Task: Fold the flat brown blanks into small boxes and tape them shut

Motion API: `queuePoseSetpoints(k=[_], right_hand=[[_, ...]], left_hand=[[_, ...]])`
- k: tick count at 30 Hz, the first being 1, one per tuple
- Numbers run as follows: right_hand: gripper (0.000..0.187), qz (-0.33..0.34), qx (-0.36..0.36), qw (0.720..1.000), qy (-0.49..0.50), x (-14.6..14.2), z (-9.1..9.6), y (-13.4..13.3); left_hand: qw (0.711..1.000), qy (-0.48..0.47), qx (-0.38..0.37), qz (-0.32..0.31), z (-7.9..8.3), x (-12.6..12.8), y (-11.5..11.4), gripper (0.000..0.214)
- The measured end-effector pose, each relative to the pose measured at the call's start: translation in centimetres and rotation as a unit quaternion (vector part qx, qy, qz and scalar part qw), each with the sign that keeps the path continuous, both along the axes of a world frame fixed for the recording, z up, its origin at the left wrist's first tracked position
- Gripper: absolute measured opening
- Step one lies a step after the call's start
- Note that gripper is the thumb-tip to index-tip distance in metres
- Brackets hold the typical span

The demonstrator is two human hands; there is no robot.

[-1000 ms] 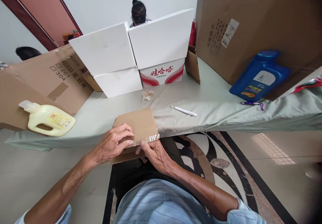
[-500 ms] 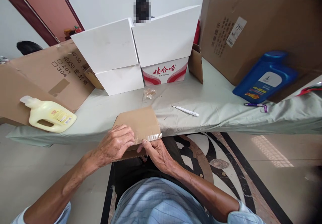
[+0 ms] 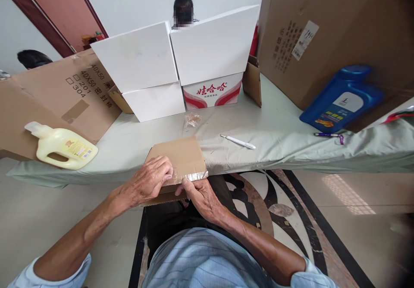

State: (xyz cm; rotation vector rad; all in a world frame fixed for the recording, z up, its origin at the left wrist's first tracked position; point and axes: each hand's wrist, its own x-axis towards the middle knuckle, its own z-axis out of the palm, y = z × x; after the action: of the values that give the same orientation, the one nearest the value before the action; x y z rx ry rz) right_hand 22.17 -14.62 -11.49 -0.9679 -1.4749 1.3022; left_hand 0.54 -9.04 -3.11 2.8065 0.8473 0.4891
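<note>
A small brown cardboard box (image 3: 181, 152) leans at the table's front edge, close to my body. Clear shiny tape (image 3: 196, 176) runs along its near edge. My right hand (image 3: 199, 193) grips that edge, thumb on top by the tape and fingers underneath. On the near left part of the box, my left hand (image 3: 152, 178) is closed, its fingers curled and pinched together at the tape's left end. What lies between those fingertips is mostly hidden, though a bit of clear tape shows beside them. Below the hands, a lower cardboard flap (image 3: 164, 199) sticks out.
A white craft knife (image 3: 238, 142) and crumpled clear plastic (image 3: 192, 119) lie on the green cloth (image 3: 213, 126). White boxes (image 3: 213, 42) stand behind. A pale yellow bottle (image 3: 66, 146) is at left, a blue bottle (image 3: 341, 98) at right, by large cartons (image 3: 291, 64). Two people's heads show beyond.
My left hand has shifted slightly up and left along the near edge, and more of the lower flap shows. My right hand keeps its grip in nearly the same place.
</note>
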Motion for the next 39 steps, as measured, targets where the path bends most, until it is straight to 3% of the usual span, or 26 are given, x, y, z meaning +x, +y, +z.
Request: queuePoseSetpoints(k=[7,11,13,18,23,28,35,39], right_hand=[[0.078,-0.007,0.001,1.0,0.004,0.0,-0.3,0.0],[0.077,-0.005,0.0,1.0,0.008,0.0,-0.5,0.0],[0.077,-0.006,0.0,1.0,0.009,0.0,-0.5,0.1],[0.077,-0.006,0.009,1.0,0.003,0.0,-0.4,-0.1],[0.078,0.0,0.006,1.0,0.002,0.1,-0.3,-0.4],[0.077,0.0,0.004,1.0,0.007,0.1,-0.3,-0.3],[0.071,0.0,0.001,1.0,0.006,0.2,-0.3,-0.2],[0.066,-0.009,-0.004,1.0,-0.002,0.3,-0.4,-0.5]], left_hand=[[0.996,-0.032,-0.083,0.01,1.1,0.0,0.4,0.023],[0.991,-0.041,-0.13,-0.012,1.6,-0.5,0.2,0.01],[0.99,-0.041,-0.134,-0.017,1.7,-0.6,0.2,0.007],[0.992,-0.051,-0.112,-0.01,1.5,-0.2,0.2,0.025],[0.987,-0.054,-0.146,0.048,1.8,-0.2,0.8,0.02],[0.965,-0.064,-0.231,0.108,1.9,-0.8,2.3,0.019],[0.911,-0.104,-0.362,0.167,1.9,-1.3,4.9,0.024],[0.893,-0.146,-0.386,0.181,2.7,-1.3,7.1,0.033]])
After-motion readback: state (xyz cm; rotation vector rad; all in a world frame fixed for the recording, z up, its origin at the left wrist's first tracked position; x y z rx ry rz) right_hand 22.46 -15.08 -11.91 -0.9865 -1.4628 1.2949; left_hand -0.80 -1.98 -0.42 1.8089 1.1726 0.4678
